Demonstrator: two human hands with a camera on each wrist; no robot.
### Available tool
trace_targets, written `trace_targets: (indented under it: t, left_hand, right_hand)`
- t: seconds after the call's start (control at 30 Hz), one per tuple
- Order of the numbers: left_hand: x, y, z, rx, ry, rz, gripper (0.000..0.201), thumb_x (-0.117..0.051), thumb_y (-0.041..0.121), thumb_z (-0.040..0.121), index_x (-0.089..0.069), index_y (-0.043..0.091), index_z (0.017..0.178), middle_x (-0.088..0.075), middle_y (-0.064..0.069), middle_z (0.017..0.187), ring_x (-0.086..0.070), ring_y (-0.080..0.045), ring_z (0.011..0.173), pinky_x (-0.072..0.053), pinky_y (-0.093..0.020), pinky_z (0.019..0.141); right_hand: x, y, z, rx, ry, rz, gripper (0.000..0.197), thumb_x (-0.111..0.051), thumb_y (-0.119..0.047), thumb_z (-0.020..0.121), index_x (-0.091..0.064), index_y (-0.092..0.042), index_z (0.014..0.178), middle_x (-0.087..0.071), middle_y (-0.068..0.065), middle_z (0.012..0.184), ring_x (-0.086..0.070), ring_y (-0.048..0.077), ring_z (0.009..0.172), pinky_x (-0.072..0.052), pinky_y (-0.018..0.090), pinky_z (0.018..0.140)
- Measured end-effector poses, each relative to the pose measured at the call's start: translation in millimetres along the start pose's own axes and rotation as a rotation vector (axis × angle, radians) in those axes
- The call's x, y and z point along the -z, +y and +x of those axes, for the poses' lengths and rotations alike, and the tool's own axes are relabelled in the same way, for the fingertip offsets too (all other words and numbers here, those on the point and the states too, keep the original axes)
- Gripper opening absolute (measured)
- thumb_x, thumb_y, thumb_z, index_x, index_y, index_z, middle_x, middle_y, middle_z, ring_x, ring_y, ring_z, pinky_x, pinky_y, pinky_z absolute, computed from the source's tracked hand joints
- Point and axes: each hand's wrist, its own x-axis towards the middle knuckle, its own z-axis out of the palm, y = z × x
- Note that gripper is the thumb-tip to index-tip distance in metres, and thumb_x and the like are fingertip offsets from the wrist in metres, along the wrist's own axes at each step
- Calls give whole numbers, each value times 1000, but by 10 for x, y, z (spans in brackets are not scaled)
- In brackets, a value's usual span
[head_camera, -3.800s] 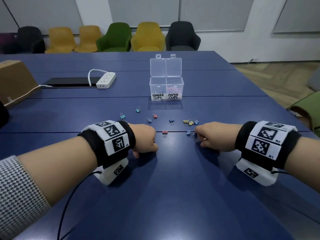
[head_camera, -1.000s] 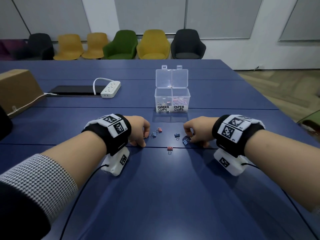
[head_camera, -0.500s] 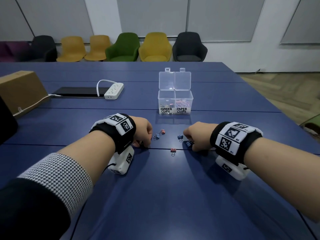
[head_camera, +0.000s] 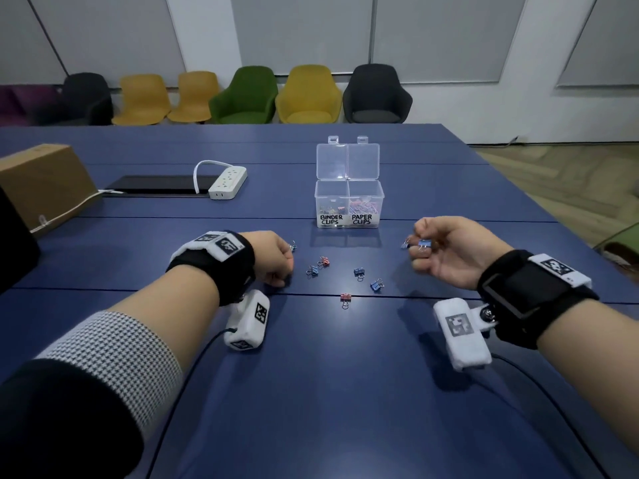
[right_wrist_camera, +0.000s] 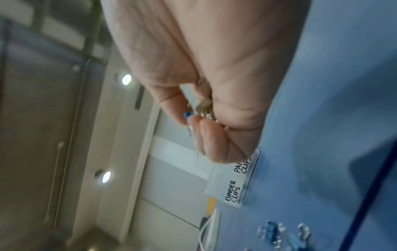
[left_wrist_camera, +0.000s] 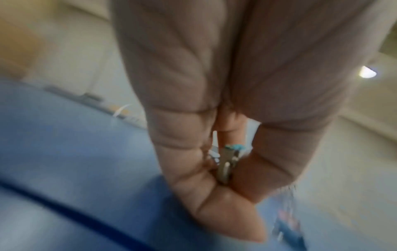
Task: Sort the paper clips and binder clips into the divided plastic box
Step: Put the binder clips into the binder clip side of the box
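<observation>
Right hand: the right hand (head_camera: 446,252) was raised off the blue table (head_camera: 328,392), palm turned up, fingers curled in. Its fingertips (head_camera: 420,231) pinched a blue binder clip (head_camera: 424,243), and a second blue one (head_camera: 405,244) hung just beside it from the same grip.

Left hand: the left hand (head_camera: 273,259) sat low over the table, knuckles up, closed into a loose fist. The wrist view showed a teal binder clip (left_wrist_camera: 227,163) squeezed between thumb and fingers, its wire handles pressed together; from above only a bit of wire (head_camera: 293,246) poked out.

Loose clips: five binder clips lay on the table between the hands: a red one (head_camera: 324,261) touching a blue one (head_camera: 312,270), two more blue ones (head_camera: 359,272) (head_camera: 377,285) to their right, and a red one (head_camera: 345,299) nearest the person, on the table seam.

Box: the divided plastic box (head_camera: 349,205) stood beyond the clips with its lid (head_camera: 347,160) up. The left compartment, labelled BINDER CLIPS (head_camera: 331,219), held mixed-colour clips; the right, labelled PAPER CLIPS (head_camera: 361,219), held pale paper clips.

Elsewhere on the table: a white power strip (head_camera: 228,183) beside a dark flat panel (head_camera: 155,184), and a cardboard box (head_camera: 45,181) at the far left.
</observation>
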Motion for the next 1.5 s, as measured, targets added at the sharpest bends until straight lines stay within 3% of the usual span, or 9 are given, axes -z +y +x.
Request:
trace_targets:
  t: [0.07, 0.2, 0.33, 0.53, 0.67, 0.77, 0.97, 1.33, 1.5]
  left_hand:
    - [8, -51, -7, 25, 65, -375, 28, -48, -17, 80, -54, 5, 64, -54, -11, 66, -54, -21, 60, -54, -24, 53]
    - [99, -63, -16, 50, 119, -1243, 27, -33, -14, 85, -44, 7, 71, -41, -7, 73, -38, -14, 61, -42, -15, 38]
    - [177, -26, -108, 34, 52, -1580, 15, -35, -1, 86, -42, 9, 76, -37, -5, 74, -32, -10, 60, -34, -15, 39]
    - [64, 15, -93, 82, 43, -1124, 26, -53, 23, 95, -47, 15, 71, -36, 3, 61, -29, -4, 36, -23, -12, 33]
    - [39, 13, -23, 114, 122, -364, 34, -63, 42, 87, -49, 15, 72, -36, -1, 61, -28, -15, 42, -22, -19, 44]
    - [5, 82, -54, 139, 90, 290, 49, -64, 61, 76, -52, 14, 74, -49, -5, 64, -43, -21, 49, -34, -25, 53]
    - [-140, 230, -3, 96, -11, 640, 52, -55, 48, 86, -59, -1, 103, -66, -20, 89, -62, -29, 71, -43, -28, 64]
    - [-49, 84, 29, 102, -113, 318, 14, -41, 14, 88, -55, 10, 86, -57, -10, 73, -48, -25, 55, -43, -27, 58]
    - [88, 22, -44, 182, -141, -482, 26, -34, 7, 87, -51, 8, 68, -44, -7, 63, -35, -13, 41, -28, -16, 40]
  right_hand:
    - [0, -1, -30, -17, 7, 166, 30, -58, -3, 47, -33, -15, 60, -34, 1, 52, -30, 12, 40, -26, 20, 39]
    - [-5, 102, 17, 12, 89, 156, 39, -54, -2, 82, -30, -18, 56, -30, -5, 43, -25, 6, 32, -18, 15, 34]
    - [-49, 172, 63, 33, 79, 113, 48, -37, 13, 86, -23, -19, 53, -25, -6, 45, -23, 4, 29, -15, 14, 30]
    - [-116, 118, 93, -49, 81, 67, 22, -30, 5, 86, -47, -5, 77, -40, 7, 69, -25, 5, 27, -19, 13, 31]
    - [-132, 126, 120, -190, 58, -116, 20, -35, 1, 93, -51, -1, 81, -40, 6, 67, -34, 7, 33, -27, 14, 30]
    - [-154, 109, 166, -167, 55, -502, 19, -42, -4, 95, -55, -4, 80, -39, 4, 62, -29, 6, 35, -19, 12, 31]
    - [-424, 124, 215, -99, -86, -1759, 36, -57, -45, 89, -57, -10, 95, -64, 9, 94, -55, 24, 76, -45, 29, 65]
    - [-597, 281, 170, -103, -201, -2040, 28, -42, -24, 94, -51, -5, 114, -58, 17, 116, -56, 32, 105, -38, 28, 73]
    - [-285, 134, 226, -253, -122, -987, 14, -36, -10, 87, -39, -14, 74, -44, 8, 63, -32, 17, 45, -25, 16, 39]
